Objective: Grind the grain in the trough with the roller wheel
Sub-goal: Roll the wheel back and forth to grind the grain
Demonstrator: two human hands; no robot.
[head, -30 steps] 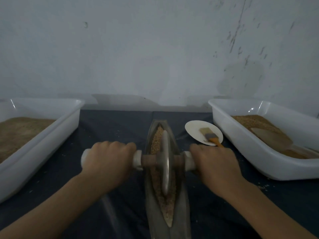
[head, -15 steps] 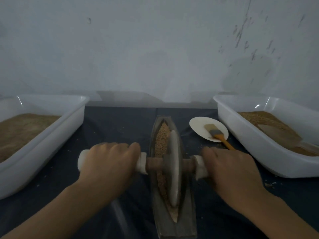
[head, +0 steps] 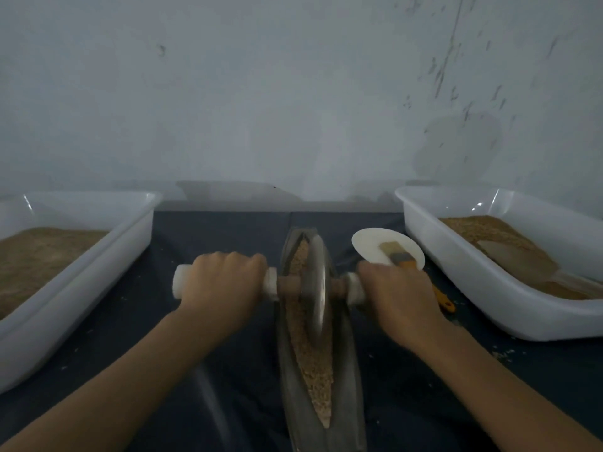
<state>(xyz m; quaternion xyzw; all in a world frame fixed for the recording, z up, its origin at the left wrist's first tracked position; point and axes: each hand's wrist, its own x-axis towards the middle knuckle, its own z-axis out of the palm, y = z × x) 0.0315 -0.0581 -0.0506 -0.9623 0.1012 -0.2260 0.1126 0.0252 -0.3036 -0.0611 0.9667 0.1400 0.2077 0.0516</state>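
Since the earlier frame our wheel (head: 316, 282) has rolled farther up the trough (head: 290, 363). Left hand (head: 220, 288) and right hand (head: 399, 298) curl round its handles. Right hand hides part of the brush (head: 403, 257) on the plate (head: 368, 244); tubs (head: 456, 265) flank us.

trough (head: 321, 402) centre, wheel (head: 316, 285) in it | tubs (head: 107, 252) left, right | plate (head: 368, 244) between trough, right tub

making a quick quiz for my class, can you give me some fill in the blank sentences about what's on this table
1. The left hand and the right hand each grip one end of the roller's ____.
2. The wheel stands in a narrow trough that holds ____.
3. The brush has its bristles resting on a small white ____.
4. A white tub stands on each side of the trough, making ____ tubs in all.

Missing words: handle; grain; plate; two
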